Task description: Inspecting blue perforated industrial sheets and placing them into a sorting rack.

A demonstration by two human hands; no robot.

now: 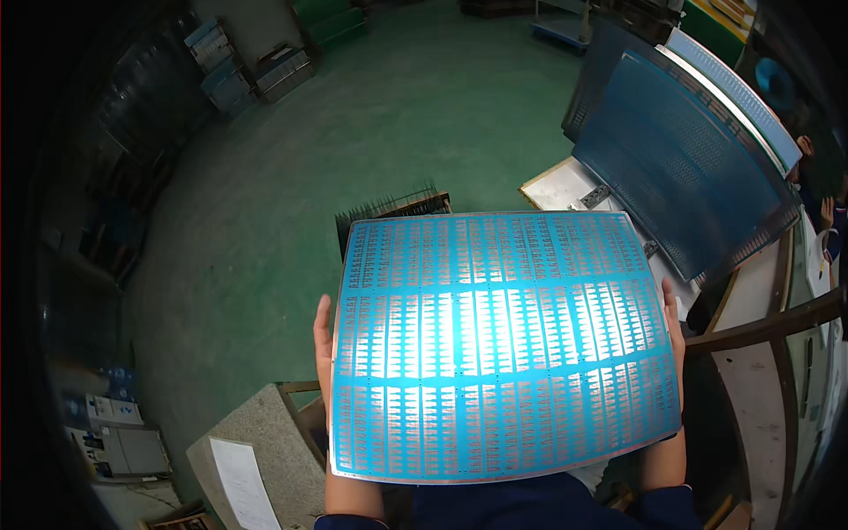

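Note:
A large rectangular circuit board panel (pixel 503 382) is held up in front of my body. Its face is blue, with rows of small copper-toned patterns, and a bright reflection crosses the middle. My left hand (pixel 324 340) grips the left edge, with the fingers pointing up along it and the palm mostly hidden. On the opposite edge, my right hand (pixel 674 322) closes round the side, partly behind the panel. Beyond the panel's far edge stands a dark rack (pixel 393 210) with a row of thin upright prongs, its lower part covered by the panel.
Dark blue panels (pixel 680 150) lean on a white stand (pixel 565 184) at the right. Another person's hand (pixel 828 212) shows at the right rim. Lower left, a grey speckled board (pixel 274 450) carries a white paper (pixel 243 481). Stacked boxes (pixel 221 75) stand far left on the green floor (pixel 353 124).

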